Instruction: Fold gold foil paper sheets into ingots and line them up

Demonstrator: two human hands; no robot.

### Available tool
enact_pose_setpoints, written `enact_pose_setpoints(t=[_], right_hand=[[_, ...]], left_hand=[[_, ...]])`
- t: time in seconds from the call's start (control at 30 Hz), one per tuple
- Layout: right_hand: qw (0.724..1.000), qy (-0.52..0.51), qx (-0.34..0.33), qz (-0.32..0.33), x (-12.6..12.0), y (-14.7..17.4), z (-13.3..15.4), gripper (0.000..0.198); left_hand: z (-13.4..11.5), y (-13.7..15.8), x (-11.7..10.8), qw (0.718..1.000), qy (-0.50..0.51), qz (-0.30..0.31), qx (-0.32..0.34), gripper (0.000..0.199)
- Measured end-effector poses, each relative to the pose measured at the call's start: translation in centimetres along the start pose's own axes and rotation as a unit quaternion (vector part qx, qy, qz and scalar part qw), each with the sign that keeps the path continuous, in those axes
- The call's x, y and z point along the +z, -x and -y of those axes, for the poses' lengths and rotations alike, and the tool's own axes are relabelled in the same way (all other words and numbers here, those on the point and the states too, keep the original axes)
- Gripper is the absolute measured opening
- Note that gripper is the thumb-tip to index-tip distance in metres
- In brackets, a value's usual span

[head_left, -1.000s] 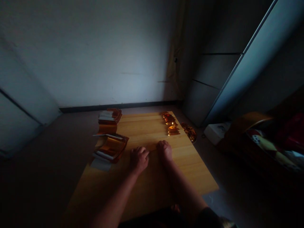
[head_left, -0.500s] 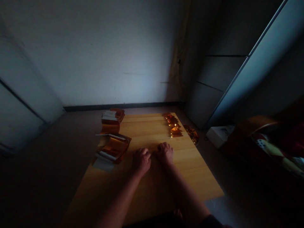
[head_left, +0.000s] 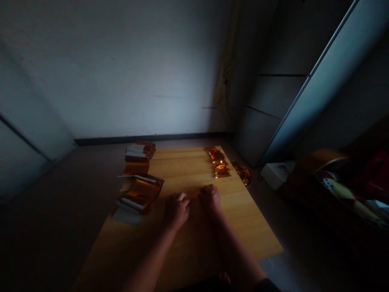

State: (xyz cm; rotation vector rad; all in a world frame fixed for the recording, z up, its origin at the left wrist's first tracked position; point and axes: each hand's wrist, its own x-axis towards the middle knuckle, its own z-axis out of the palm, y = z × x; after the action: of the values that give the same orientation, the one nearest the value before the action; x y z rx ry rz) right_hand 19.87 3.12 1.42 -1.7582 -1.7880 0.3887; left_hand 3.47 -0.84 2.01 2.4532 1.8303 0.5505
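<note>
My left hand (head_left: 178, 209) rests low over the wooden table (head_left: 243, 221) with its fingers curled in. A short gap to the right, my right hand (head_left: 212, 198) is curled with its fingertips down at the tabletop. Dimness hides whatever lies under or between the fingers. Left of my left hand are curved, shiny gold-orange foil sheets (head_left: 142, 190) with white paper edges, over a pale sheet (head_left: 127, 215). Beyond my right hand, crinkled gold foil pieces (head_left: 222, 170) lie in a row near the table's right edge.
More foil sheets and white paper (head_left: 135, 151) lie at the table's far left corner. Beside the right edge, lower down, is a heap of gold foil (head_left: 242, 172). A white box (head_left: 277, 174) and a wooden-armed seat (head_left: 325, 158) with fabrics stand at right.
The view has shifted slightly, so the table and foil appear a little further left. Both hands keep nearly the same place and curled pose.
</note>
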Motion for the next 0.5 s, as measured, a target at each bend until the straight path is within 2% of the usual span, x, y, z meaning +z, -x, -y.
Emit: enact_pose_setpoints(t=[0.3,0.4,0.5], right_hand=[[0.999,-0.040,-0.013,-0.025,0.2,-0.9,-2.2,0.014],[0.998,-0.049,-0.010,-0.045,0.2,-1.1,-1.9,0.013],[0.993,-0.095,-0.035,-0.054,-0.1,-1.4,-0.8,0.019]], left_hand=[[-0.1,0.0,0.0,1.000,0.000,0.005,0.003,0.027],[-0.1,0.0,0.1,1.000,-0.004,0.011,0.004,0.026],[-0.1,-0.1,0.2,1.000,-0.010,0.016,-0.002,0.026]])
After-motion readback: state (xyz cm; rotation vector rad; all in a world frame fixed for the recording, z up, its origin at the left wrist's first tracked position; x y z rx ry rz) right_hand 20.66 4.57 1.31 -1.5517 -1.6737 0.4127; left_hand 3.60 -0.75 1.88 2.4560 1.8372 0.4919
